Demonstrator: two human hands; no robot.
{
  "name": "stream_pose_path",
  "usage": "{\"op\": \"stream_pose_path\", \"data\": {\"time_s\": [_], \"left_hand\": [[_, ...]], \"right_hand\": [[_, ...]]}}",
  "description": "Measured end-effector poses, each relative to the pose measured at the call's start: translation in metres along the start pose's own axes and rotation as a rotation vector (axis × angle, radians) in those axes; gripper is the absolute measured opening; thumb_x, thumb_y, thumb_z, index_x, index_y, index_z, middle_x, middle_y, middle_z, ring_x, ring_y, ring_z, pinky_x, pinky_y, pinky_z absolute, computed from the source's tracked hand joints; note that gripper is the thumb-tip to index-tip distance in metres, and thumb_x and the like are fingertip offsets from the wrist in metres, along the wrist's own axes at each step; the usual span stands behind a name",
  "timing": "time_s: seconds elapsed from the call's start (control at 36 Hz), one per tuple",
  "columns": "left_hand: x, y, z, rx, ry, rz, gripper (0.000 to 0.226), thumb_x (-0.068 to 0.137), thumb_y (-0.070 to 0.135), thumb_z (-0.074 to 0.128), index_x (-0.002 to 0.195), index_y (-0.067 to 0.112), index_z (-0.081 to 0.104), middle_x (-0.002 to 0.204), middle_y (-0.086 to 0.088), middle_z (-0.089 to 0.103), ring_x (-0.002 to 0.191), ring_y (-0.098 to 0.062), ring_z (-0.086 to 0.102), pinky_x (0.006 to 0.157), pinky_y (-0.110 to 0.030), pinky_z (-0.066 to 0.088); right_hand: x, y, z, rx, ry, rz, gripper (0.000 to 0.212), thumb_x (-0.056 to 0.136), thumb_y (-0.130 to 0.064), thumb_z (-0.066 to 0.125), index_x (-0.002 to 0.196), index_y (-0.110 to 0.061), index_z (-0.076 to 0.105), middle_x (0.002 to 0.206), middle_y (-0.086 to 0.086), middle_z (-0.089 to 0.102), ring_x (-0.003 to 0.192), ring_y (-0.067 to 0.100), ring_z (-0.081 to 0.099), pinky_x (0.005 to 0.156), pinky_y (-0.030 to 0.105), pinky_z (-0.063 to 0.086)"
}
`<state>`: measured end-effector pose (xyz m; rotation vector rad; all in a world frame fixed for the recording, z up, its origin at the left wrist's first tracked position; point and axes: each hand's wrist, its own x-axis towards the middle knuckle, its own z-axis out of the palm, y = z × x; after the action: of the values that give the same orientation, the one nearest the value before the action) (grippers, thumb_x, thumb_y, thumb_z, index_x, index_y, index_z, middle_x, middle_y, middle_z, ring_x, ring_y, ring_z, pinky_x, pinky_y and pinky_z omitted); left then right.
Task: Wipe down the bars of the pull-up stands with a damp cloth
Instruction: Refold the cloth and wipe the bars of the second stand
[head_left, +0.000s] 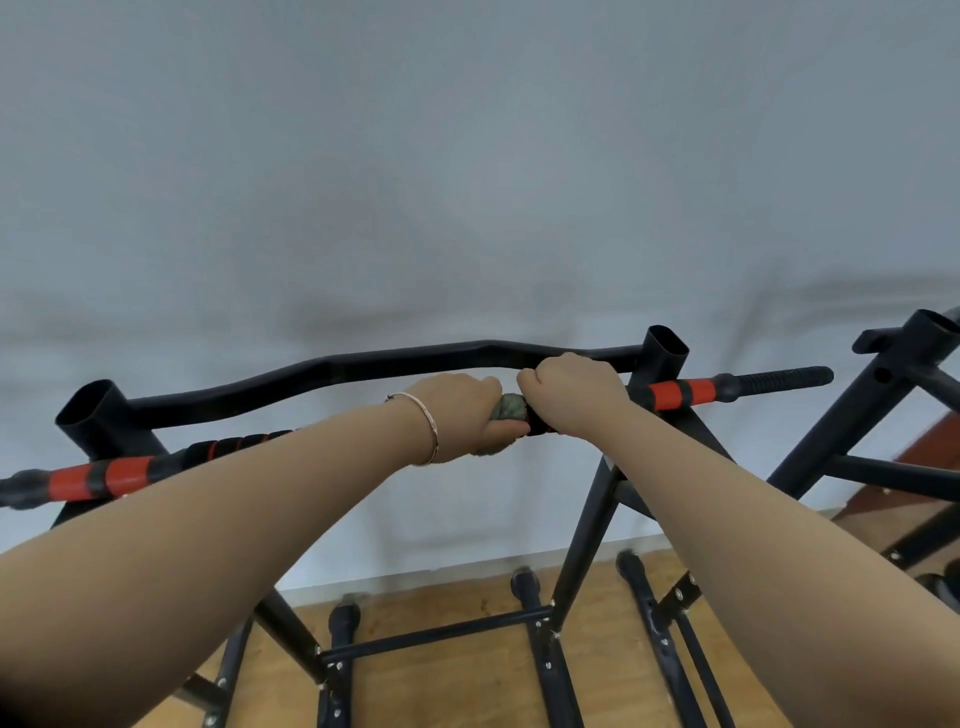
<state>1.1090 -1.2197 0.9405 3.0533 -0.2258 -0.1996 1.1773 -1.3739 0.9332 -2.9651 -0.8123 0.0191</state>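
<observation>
At mid-frame, the left hand (457, 415) clutches a grey-green cloth (506, 408) on the red-and-black pull-up bar (779, 376); the right hand (571, 384) grips the bar beside it. Bunched cloth could snag on padded grips (680, 393).

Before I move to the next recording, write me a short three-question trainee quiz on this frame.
1. Multiple choice: what does the left hand grip against the padded bar? A) a spray bottle B) a green cloth C) a brush
2. True or false: the right hand hangs clear of the bar.
3. Fill in: the bracelet sits on the ___ wrist.
Key: 1 B; 2 false, it grips the bar right beside the cloth; 3 left.
</observation>
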Motion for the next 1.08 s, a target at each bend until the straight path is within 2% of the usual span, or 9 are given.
{"op": "stream_pose_path", "data": {"time_s": [0.08,0.17,0.25,0.42,0.58,0.69,0.81,0.97,1.08], "left_hand": [[-0.001,-0.004,-0.011,-0.132,-0.106,0.035,0.046,0.100,0.053,0.033,0.090,0.015,0.057,0.073,-0.004,0.071,0.060,-0.019,0.066,0.070,-0.034,0.052],[0.003,-0.011,-0.018,-0.009,-0.165,0.030,0.029,0.103,0.038,0.039,0.115,0.016,0.054,0.098,-0.009,0.070,0.081,-0.021,0.062,0.081,-0.034,0.048],[0.003,-0.017,-0.018,0.063,-0.092,-0.091,0.030,0.106,0.023,0.038,0.128,0.007,0.050,0.116,-0.012,0.062,0.105,-0.029,0.059,0.090,-0.035,0.047],[-0.004,-0.031,-0.017,-0.075,0.133,-0.263,0.019,0.101,0.015,0.036,0.094,0.011,0.053,0.094,-0.010,0.059,0.081,-0.026,0.052,0.072,-0.032,0.040],[-0.031,-0.051,-0.024,-0.170,0.403,-0.347,0.024,0.100,0.011,0.042,0.117,0.006,0.058,0.107,-0.015,0.065,0.091,-0.031,0.057,0.079,-0.039,0.045],[-0.038,-0.026,-0.025,-0.230,0.450,-0.194,0.028,0.097,0.012,0.052,0.124,0.008,0.057,0.106,-0.013,0.065,0.099,-0.034,0.060,0.090,-0.046,0.047],[-0.030,-0.005,0.001,-0.140,0.234,0.028,0.021,0.104,0.032,0.038,0.100,0.019,0.054,0.095,0.000,0.059,0.091,-0.026,0.056,0.081,-0.042,0.049],[-0.013,-0.024,0.002,-0.069,0.048,-0.028,0.051,0.087,0.070,0.047,0.096,0.021,0.057,0.082,0.003,0.064,0.078,-0.019,0.060,0.072,-0.038,0.051],[-0.008,-0.024,0.002,-0.026,0.054,-0.077,0.059,0.088,0.072,0.046,0.093,0.014,0.056,0.078,-0.002,0.067,0.075,-0.020,0.063,0.073,-0.038,0.052]], "right_hand": [[-0.007,0.001,0.008,-0.053,0.124,-0.032,0.012,0.095,-0.005,0.044,0.091,-0.013,0.038,0.064,0.001,0.028,0.066,0.029,0.045,0.047,0.028,0.021],[-0.012,0.001,0.019,-0.164,0.294,-0.033,0.035,0.102,-0.017,0.036,0.071,-0.011,0.049,0.056,0.003,0.044,0.056,0.029,0.051,0.049,0.028,0.022],[-0.016,-0.002,0.025,-0.071,0.419,-0.028,0.046,0.096,-0.016,0.045,0.051,-0.012,0.046,0.043,0.003,0.045,0.039,0.027,0.048,0.046,0.025,0.023],[-0.015,0.001,0.024,-0.273,0.360,-0.055,0.043,0.102,-0.021,0.038,0.060,-0.014,0.043,0.051,0.000,0.042,0.049,0.026,0.048,0.048,0.025,0.018],[-0.014,-0.001,0.021,-0.313,0.366,-0.083,0.043,0.104,-0.021,0.029,0.061,-0.016,0.033,0.054,-0.002,0.039,0.054,0.024,0.049,0.048,0.025,0.019],[-0.011,0.000,0.021,-0.387,0.282,-0.112,0.034,0.097,-0.011,0.039,0.067,-0.015,0.024,0.057,-0.001,0.039,0.054,0.023,0.045,0.047,0.025,0.021],[-0.001,0.002,0.015,-0.306,0.150,-0.064,0.026,0.088,-0.002,0.050,0.075,-0.012,0.029,0.065,0.000,0.039,0.064,0.025,0.044,0.047,0.026,0.022],[0.012,-0.001,-0.008,0.160,-0.220,0.062,0.045,0.093,-0.032,0.029,0.067,-0.013,0.061,0.058,0.000,0.070,0.063,0.020,0.067,0.067,0.032,0.046],[0.011,0.003,-0.006,-0.016,-0.119,-0.039,0.032,0.093,-0.024,0.036,0.070,-0.011,0.054,0.057,0.003,0.067,0.058,0.026,0.064,0.056,0.030,0.042]]}}
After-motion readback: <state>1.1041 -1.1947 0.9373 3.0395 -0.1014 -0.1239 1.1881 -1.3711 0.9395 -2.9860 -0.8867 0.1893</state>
